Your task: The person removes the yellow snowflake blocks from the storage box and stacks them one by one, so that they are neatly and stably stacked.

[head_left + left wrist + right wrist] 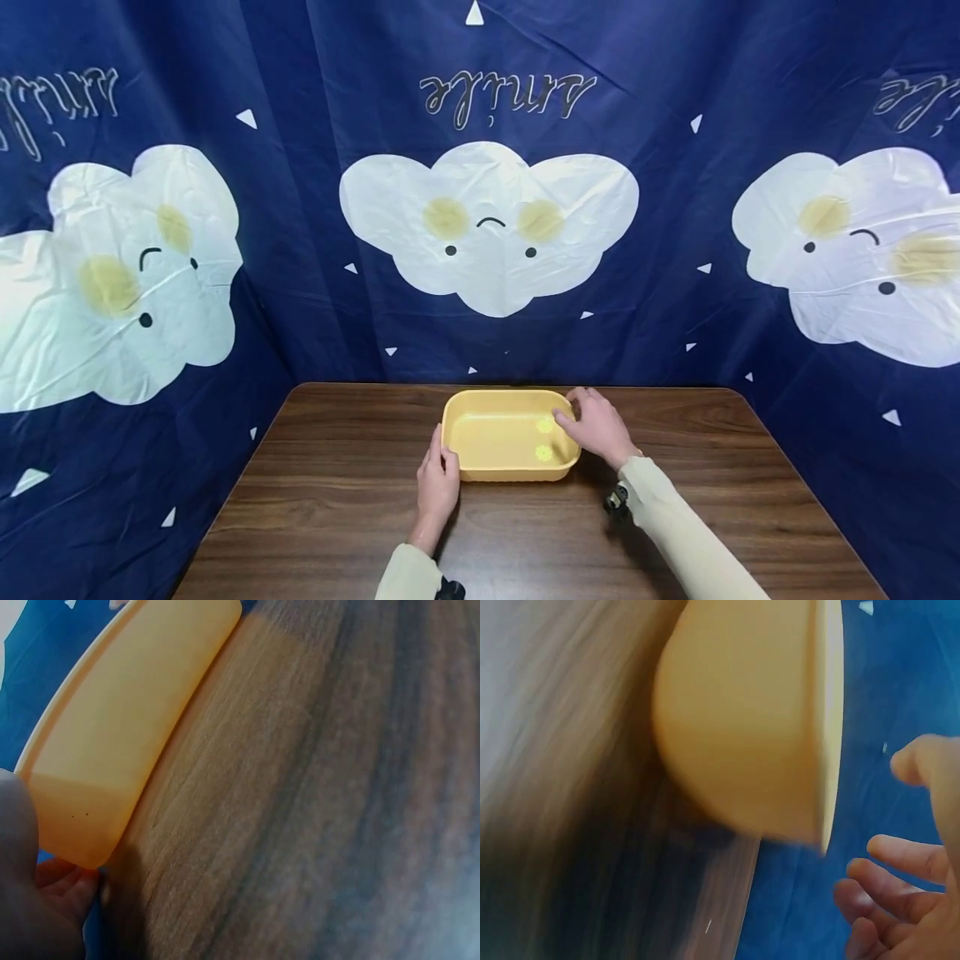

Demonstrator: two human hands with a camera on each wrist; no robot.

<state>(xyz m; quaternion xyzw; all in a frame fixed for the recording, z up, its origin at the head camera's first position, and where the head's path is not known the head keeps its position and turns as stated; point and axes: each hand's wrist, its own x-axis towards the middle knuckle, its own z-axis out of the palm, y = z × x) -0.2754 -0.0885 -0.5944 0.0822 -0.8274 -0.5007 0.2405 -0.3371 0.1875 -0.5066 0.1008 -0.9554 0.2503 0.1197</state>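
Note:
A yellow plastic basin (491, 446), rectangular with rounded corners, stands upright on the wooden table; two bright yellow flower shapes show inside its right part. My left hand (438, 485) holds the basin's left end. In the left wrist view the thumb (15, 825) overlaps the rim, while the fingers (71, 889) lie at the lower corner. Over the basin's right end is my right hand (596, 427), thumb and fingers spread. In the right wrist view those fingers (889, 889) are apart from the basin wall (742, 735) and hold nothing.
The brown wooden table (315, 517) extends to both sides of the basin. A dark blue curtain (285, 208) with white cloud faces closes off the back and sides. Dark devices (617, 502) are worn on both wrists.

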